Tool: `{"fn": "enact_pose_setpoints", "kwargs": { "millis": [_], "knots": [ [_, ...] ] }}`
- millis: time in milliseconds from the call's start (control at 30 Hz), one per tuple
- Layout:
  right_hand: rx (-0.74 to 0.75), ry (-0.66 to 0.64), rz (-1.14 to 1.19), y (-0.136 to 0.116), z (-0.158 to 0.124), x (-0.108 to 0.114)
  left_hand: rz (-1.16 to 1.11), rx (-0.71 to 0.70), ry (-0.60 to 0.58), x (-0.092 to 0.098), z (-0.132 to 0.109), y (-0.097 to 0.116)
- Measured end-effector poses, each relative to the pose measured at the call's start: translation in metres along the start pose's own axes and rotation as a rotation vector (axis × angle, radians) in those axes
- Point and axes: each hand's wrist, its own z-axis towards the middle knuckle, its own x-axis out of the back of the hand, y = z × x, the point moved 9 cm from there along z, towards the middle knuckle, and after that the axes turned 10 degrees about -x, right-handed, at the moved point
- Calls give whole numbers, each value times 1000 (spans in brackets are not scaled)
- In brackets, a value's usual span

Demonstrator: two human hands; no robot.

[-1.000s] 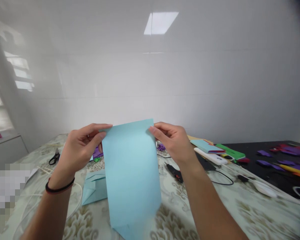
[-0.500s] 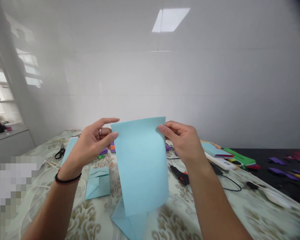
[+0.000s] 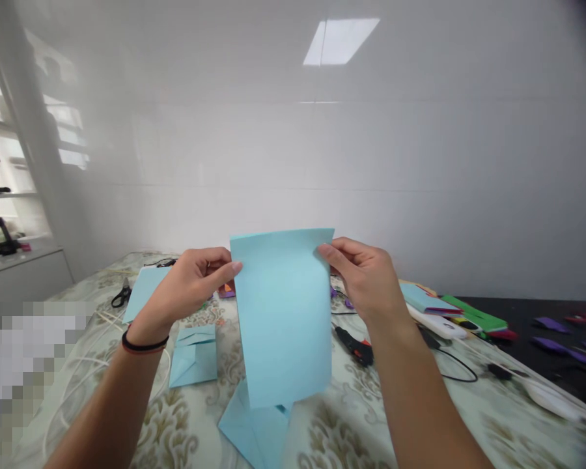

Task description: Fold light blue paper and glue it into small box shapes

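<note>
A sheet of light blue paper [image 3: 286, 319] hangs upright in front of me, held up above the table. My left hand [image 3: 202, 280] pinches its upper left edge between thumb and fingers. At the upper right corner, my right hand [image 3: 364, 270] grips it the same way, thumb in front and fingers behind. Below the sheet lies a folded blue paper piece [image 3: 254, 430], partly covered by it. Another folded blue paper piece [image 3: 195, 358] rests on the patterned tablecloth [image 3: 170, 423] to the left.
Black scissors [image 3: 122, 294] and a blue sheet [image 3: 144, 293] lie at the left. Right of the held sheet is a black glue gun [image 3: 354, 345]. Farther right are a white power strip [image 3: 439, 322], coloured paper stacks [image 3: 476, 312], cables and purple scraps [image 3: 549, 345].
The sheet and both hands have shifted slightly right in view. My left forefinger, stretched out before, is now bent behind the sheet, and more of the folded piece below shows.
</note>
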Motion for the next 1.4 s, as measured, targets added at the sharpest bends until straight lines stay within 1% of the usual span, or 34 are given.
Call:
{"fn": "enact_pose_setpoints", "kwargs": {
  "millis": [133,233,433,600,800,1000,1167,1400],
  "knots": [
    [-5,-42,-43,1,0,-4,12,-13,100,8,-1,4],
    [-2,-55,-73,2,0,-5,12,-6,123,11,-2,5],
    [1,-62,-94,1,-1,-7,-2,3,118,11,-2,4],
    [14,-98,-56,-3,-3,-11,3,-13,117,11,-2,6],
    [28,-100,-35,-6,-4,-14,-12,-19,104,10,-2,6],
    [-31,-157,20,-2,-6,-20,-10,-58,60,5,-1,9],
    [-8,-117,-9,-4,-6,-18,-1,-66,53,4,-1,10],
    [6,-82,-36,-7,-7,-16,14,-91,70,5,-2,16]
  ]
}}
